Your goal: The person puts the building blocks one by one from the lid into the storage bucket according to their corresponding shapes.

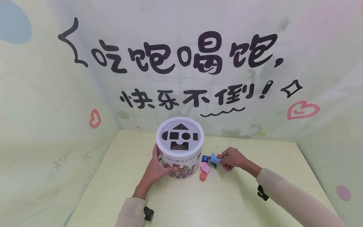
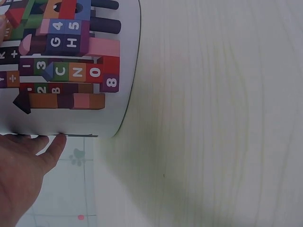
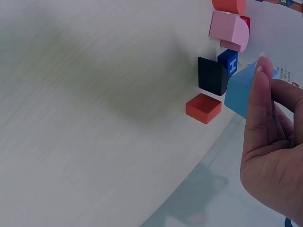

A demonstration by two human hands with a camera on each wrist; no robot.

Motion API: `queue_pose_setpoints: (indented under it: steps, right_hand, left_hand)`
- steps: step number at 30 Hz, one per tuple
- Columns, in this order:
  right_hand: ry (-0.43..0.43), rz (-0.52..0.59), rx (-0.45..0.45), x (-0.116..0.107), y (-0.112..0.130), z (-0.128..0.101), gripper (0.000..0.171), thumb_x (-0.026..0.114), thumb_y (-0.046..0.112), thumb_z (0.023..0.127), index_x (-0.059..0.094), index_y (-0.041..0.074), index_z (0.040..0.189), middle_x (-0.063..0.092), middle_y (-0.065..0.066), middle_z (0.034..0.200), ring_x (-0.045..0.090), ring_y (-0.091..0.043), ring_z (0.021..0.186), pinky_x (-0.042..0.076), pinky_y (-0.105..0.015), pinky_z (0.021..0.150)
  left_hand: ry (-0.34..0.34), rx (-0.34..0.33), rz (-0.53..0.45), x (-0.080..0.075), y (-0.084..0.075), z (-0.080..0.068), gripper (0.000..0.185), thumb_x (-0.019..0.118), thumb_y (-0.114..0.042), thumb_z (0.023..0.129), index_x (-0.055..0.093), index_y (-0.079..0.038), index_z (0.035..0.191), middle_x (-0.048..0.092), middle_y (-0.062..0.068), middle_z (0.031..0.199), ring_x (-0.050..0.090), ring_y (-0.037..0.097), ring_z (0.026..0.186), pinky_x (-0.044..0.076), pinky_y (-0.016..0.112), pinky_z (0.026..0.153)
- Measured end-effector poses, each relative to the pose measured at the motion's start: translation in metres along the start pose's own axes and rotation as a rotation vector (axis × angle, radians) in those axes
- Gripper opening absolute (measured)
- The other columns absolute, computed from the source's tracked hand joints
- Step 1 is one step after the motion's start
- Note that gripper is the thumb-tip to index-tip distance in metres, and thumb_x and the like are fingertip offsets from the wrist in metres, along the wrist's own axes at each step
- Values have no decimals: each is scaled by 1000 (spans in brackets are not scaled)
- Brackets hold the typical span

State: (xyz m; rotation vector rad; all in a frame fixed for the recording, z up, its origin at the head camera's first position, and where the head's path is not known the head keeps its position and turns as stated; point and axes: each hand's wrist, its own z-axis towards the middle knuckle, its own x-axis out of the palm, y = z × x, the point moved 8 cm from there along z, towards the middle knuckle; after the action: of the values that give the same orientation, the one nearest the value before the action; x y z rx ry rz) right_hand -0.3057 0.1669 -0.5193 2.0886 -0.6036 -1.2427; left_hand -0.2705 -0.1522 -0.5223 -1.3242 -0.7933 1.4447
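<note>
A white shape-sorter bucket (image 1: 180, 148) stands upright on the pale wooden table (image 1: 198, 201), toward its far side. Its round lid (image 1: 180, 135) carries dark cut-outs: a triangle, a half-round, rectangles, a circle and a square-like opening. The left hand (image 1: 158, 168) holds the bucket by its near left side, thumb laid across the printed picture of number and letter blocks on the wall and the fingers wrapped round the far left (in the left wrist view the fingertips (image 2: 53, 144) lie against the bucket's white wall (image 2: 128, 71)).

Just right of the bucket the right hand (image 1: 232, 158) pinches a light blue block (image 1: 215, 158) between thumb and curled fingers, lifted a little above the table; the right wrist view shows the same light blue block (image 3: 241, 92) pressed against the fingertips (image 3: 262, 75). Below and beside it lies a small cluster of loose blocks: a dark blue cube marked H (image 3: 228, 62), a black block (image 3: 212, 75) touching it, a flat red block (image 3: 203, 108) just beside the black one, a pink block with one rounded end (image 3: 228, 29), and an orange-red rounded piece (image 3: 229, 5) at the picture's top edge. In the head view the pink block (image 1: 205, 167) and the orange-red piece (image 1: 203, 176) lie nearest the person, close to the foot of the bucket.

A wall (image 1: 181, 63) with black Chinese lettering and pink hearts backs the table.
</note>
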Motion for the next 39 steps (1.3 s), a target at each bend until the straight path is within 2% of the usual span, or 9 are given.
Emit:
queue_pose_setpoints:
  steps: [8, 13, 27, 34, 39]
  right_hand:
    - [-15, 7, -43, -12, 11, 4, 18, 67, 6, 87, 73, 0, 103, 66, -7, 61, 63, -15, 49, 60, -31, 50]
    - [-1, 8, -54, -16, 21, 4, 19, 65, 5, 88, 72, 0, 104, 67, -8, 63, 65, -16, 51, 60, -31, 51]
    - [60, 96, -89, -23, 51, 1, 25, 61, 4, 91, 67, -6, 114, 70, -13, 70, 69, -21, 58, 61, -35, 53]
    - [58, 93, -105, -35, 65, -3, 28, 59, 5, 92, 64, -8, 117, 71, -23, 78, 71, -29, 64, 62, -36, 55]
    - [27, 58, -113, -49, 73, -4, 27, 61, 6, 93, 65, -7, 116, 70, -17, 74, 70, -24, 62, 62, -36, 57]
  left_hand:
    - [-2, -2, 5, 0, 1, 0, 126, 93, -39, 61, 5, -44, 151, 32, -6, 152, 34, 23, 140, 35, 55, 113]
    - [1, -1, 7, 0, 1, 0, 126, 92, -40, 61, 5, -44, 151, 33, -6, 151, 34, 23, 140, 35, 55, 112]
    - [0, 1, 17, 0, -1, 0, 128, 92, -38, 62, 2, -41, 152, 30, -4, 154, 31, 25, 142, 33, 56, 113]
    - [0, -4, 9, 0, -3, -1, 128, 93, -33, 63, 2, -38, 153, 30, -2, 155, 31, 27, 143, 32, 57, 113]
    - [-2, -15, 3, 0, -1, -1, 128, 93, -33, 62, 3, -39, 153, 31, -5, 153, 32, 24, 142, 32, 55, 114]
